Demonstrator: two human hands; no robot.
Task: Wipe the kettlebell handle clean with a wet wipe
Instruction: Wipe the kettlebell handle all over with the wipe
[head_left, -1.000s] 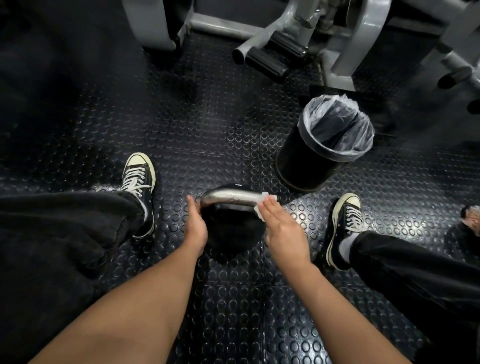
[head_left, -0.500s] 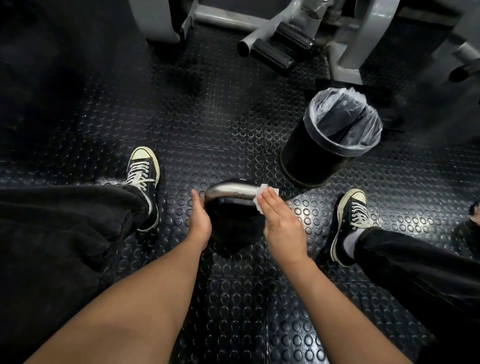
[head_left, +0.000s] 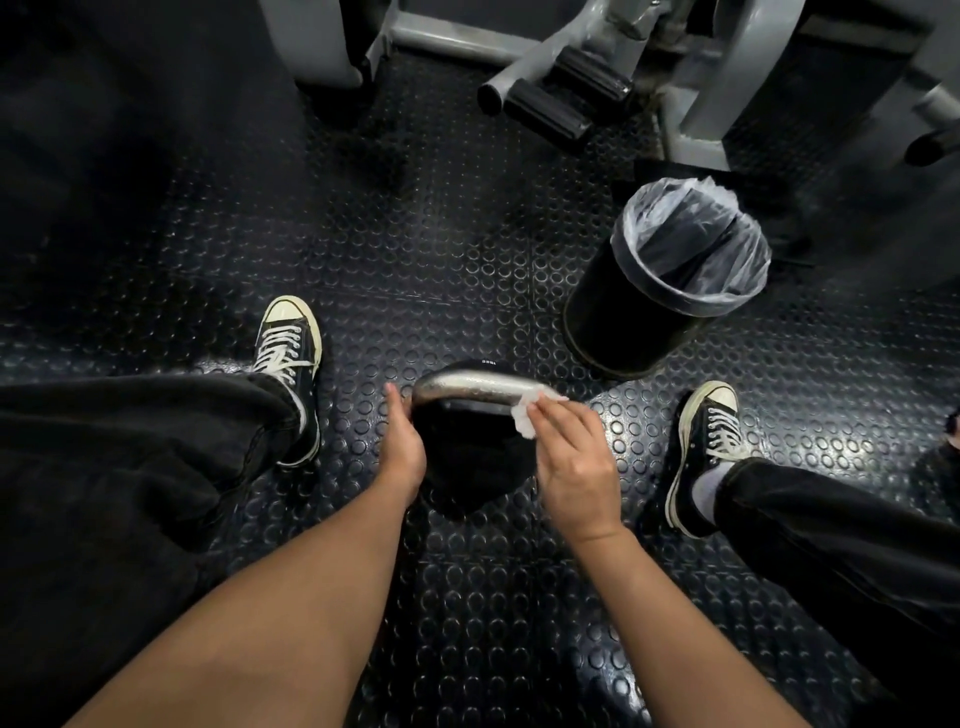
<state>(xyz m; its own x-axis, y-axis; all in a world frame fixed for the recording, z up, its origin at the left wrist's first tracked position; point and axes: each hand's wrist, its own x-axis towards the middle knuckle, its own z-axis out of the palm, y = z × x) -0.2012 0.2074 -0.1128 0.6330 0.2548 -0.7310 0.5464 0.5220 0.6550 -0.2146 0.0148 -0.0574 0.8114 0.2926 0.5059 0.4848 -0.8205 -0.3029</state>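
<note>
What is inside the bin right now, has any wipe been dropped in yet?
The bin holds a clear plastic liner folded over its rim; what shows inside is dark, with no wipe visible. Its bottom is hidden. The only wet wipe in view is under the right hand on the kettlebell handle.

floor (head_left: 426, 260): dark studded rubber
kettlebell (head_left: 472, 462): on it
bin (head_left: 644, 312): right, beyond kettlebell
shoes: either side of kettlebell

A black studded rubber floor (head_left: 426, 249) carries a black bin (head_left: 634, 312) with a clear liner (head_left: 727, 270), standing toward the far right. Grey machine frames (head_left: 727, 67) with two black rollers (head_left: 550, 114) line the far edge. Two black sneakers (head_left: 288, 353) (head_left: 709, 436) with white laces rest on the floor, under black trousers (head_left: 130, 447).
</note>
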